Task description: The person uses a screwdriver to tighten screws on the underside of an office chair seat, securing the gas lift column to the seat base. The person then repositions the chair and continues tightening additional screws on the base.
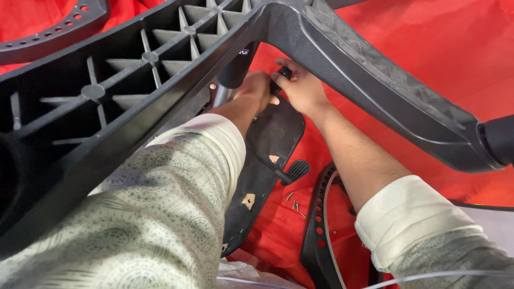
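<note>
A black plastic chair base (342, 59) with ribbed legs spreads across the top of the view, upside down over a black seat underside (270, 136). Below the hub, my left hand (256, 88) is closed near the metal column (220, 95). My right hand (301, 88) grips a small black knob or handle (282, 74) just beside the left hand. Both forearms reach forward under the base legs. What the left fingers hold is hidden.
Red cloth (428, 43) covers the floor. A few loose screws (295, 206) lie on it beside a black lever paddle (294, 171). A perforated black curved frame (316, 230) lies at lower right, and another perforated piece (53, 29) at top left.
</note>
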